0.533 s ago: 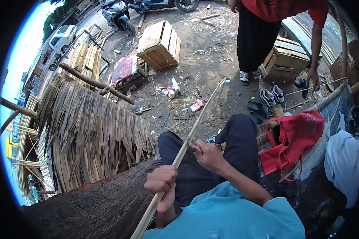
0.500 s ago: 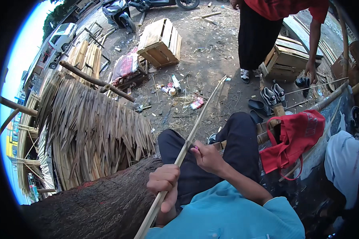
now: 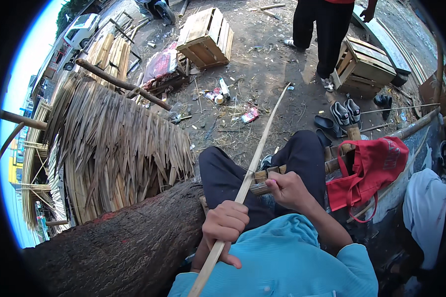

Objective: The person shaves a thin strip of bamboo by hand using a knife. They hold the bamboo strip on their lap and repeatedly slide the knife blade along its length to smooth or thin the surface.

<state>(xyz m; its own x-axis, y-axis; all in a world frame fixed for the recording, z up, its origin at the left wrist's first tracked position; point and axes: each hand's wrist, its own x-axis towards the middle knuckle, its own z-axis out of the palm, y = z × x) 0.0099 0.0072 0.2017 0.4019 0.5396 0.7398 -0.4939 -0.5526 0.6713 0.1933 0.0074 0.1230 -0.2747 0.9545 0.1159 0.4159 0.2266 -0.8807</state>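
Observation:
A long, pale bamboo strip [image 3: 261, 143] slants from the bottom edge up and away over my lap, its far end tapering. My left hand [image 3: 226, 222] is closed around its lower part, with the thumb stretched out below. My right hand [image 3: 289, 189] is closed, thumb up, a short way right of the strip, over my dark trousers [image 3: 302, 153]. Something small and pink shows at its thumb tip. Whatever its fingers grip is hidden.
A thick dark trunk [image 3: 134, 237] lies at my left, beside a dry-leaf thatch [image 3: 119, 143]. A red bag [image 3: 381, 163] sits at my right near several shoes [image 3: 345, 113]. Wooden crates [image 3: 208, 37] and another person's legs [image 3: 327, 39] are ahead.
My right hand has moved right, away from the strip. The left hand still grips it, now further right in view. The other person has straightened and stepped left, their hand away from the dark shoe.

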